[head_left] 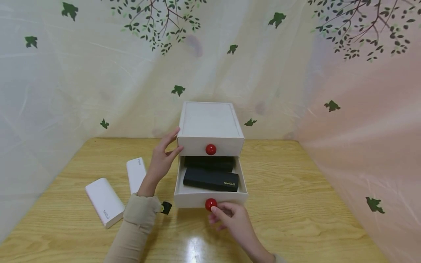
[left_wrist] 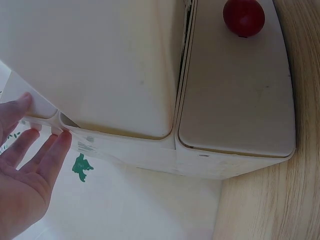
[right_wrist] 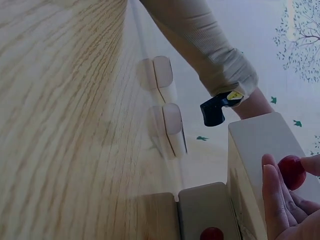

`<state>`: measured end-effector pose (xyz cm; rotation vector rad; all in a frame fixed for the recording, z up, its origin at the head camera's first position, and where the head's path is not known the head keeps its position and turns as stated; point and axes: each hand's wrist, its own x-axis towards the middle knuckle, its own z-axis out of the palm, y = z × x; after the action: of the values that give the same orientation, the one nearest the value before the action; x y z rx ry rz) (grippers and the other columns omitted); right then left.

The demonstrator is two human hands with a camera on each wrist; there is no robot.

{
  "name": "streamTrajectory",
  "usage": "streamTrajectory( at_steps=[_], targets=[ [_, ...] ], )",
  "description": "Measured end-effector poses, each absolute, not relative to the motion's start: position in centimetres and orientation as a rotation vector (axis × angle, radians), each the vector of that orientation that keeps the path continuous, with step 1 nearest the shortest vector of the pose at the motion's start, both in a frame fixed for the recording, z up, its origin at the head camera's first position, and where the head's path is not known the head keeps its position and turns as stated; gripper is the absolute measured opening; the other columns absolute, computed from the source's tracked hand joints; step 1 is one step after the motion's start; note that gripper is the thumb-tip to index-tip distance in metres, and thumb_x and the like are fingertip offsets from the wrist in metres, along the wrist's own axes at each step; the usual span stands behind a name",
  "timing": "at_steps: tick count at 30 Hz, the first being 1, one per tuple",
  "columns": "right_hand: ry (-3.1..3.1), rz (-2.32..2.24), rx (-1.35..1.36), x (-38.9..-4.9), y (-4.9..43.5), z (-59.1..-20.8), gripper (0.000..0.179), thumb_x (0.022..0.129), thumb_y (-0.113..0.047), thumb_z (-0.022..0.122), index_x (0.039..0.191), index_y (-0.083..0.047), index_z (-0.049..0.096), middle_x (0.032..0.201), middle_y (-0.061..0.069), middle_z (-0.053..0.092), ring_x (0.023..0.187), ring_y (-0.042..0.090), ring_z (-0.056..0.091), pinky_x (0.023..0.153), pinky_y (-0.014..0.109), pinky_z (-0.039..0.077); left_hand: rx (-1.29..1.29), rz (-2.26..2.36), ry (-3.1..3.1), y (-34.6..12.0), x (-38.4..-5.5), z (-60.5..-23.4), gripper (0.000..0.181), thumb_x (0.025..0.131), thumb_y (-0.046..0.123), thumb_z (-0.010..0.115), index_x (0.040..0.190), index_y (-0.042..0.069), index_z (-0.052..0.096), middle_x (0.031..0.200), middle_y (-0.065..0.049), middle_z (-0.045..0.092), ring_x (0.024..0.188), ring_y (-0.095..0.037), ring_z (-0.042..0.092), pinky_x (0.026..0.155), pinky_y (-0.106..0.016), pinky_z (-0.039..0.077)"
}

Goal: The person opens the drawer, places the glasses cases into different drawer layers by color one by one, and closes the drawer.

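A white drawer cabinet (head_left: 210, 118) with round red knobs stands on the table. Its middle drawer (head_left: 230, 199) is pulled out and holds two black oblong cases, the front case (head_left: 204, 179) with gold lettering. My right hand (head_left: 235, 221) pinches that drawer's red knob (head_left: 211, 204) between thumb and fingers. With fingers straight, my left hand (head_left: 162, 159) rests against the cabinet's left side near the top drawer; in the left wrist view its thumb lies at the front edge. The bottom drawer (left_wrist: 237, 85) is closed, hidden in the head view.
Left of the cabinet lie two white oblong cases, one nearer (head_left: 105, 202) and one partly behind the left forearm (head_left: 135, 173). A black wrist camera (head_left: 166, 208) sticks out from the left sleeve. A leaf-printed curtain (head_left: 210, 69) hangs behind the wooden table (head_left: 289, 204).
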<state>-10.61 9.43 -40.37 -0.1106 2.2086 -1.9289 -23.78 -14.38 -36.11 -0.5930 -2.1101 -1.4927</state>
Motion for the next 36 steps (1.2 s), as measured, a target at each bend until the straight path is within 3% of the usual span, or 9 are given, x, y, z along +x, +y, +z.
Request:
streamTrajectory(
  at_steps=[14, 36],
  targets=[
    [2.195, -2.04, -0.066, -12.6, 8.6, -40.4, 0.035, 0.094, -0.021, 0.064, 0.108, 0.011, 0.065, 0.09, 0.02, 0.074, 0.075, 0.013, 0.071, 0.061, 0.03, 0.06, -0.575, -1.525, -2.143, -14.4, -23.7, -35.9, 0.057, 0.09, 0.003, 0.064, 0.144, 0.01, 0.046, 0.146, -0.014, 0.048, 0.131, -0.034, 0.05, 0.088, -0.052, 0.055],
    [2.007, -2.259, 0.135, -16.3, 7.2, -40.8, 0.037, 0.095, -0.028, 0.062, 0.111, 0.005, 0.064, 0.092, 0.006, 0.075, 0.082, 0.012, 0.071, 0.068, 0.026, 0.06, -0.556, -1.553, -2.174, -14.5, -23.7, -35.8, 0.056, 0.093, 0.007, 0.063, 0.145, 0.012, 0.045, 0.148, -0.012, 0.046, 0.133, -0.033, 0.048, 0.09, -0.052, 0.054]
  ],
)
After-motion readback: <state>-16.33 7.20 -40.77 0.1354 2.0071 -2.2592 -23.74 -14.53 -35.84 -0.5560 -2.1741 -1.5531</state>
